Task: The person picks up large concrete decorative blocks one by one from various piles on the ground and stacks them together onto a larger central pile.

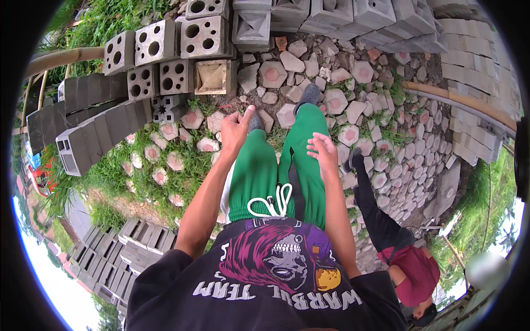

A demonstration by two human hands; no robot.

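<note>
Walking w/ both hands empty, the person stands on a path of hexagonal paving stones (353, 71) w/ grass growing between them. Left hand (236, 129) hangs in front of the left thigh, loosely curled, thumb sticking up, nothing in it. Right hand (323, 151) is spread, fingers apart and relaxed, over the right thigh, also holding nothing. Green trousers (256, 171) w/ a white drawstring (270, 204), grey shoes; right shoe (309, 94) is planted on a stone, left shoe mostly hidden behind the left hand.

Nearest things ahead of the hands: stacked grey concrete blocks w/ round holes (165, 55), just beyond the feet on the left, plus a square hollow block (212, 77) beside them. More patterned blocks (331, 14) line the top edge, and long grey slabs (91, 129) lie on the grass at left. Another person (397, 243) in dark trousers and a red top stands close on the right side.

Judging the step: footing is uneven, stones loose-looking and tilted, so prob best to place each foot flat on a stone centre, keep hands free for balance, and approach the holed blocks square-on. If lifting one, bend knees, grip both sides, and mind the neighbour's feet.
</note>
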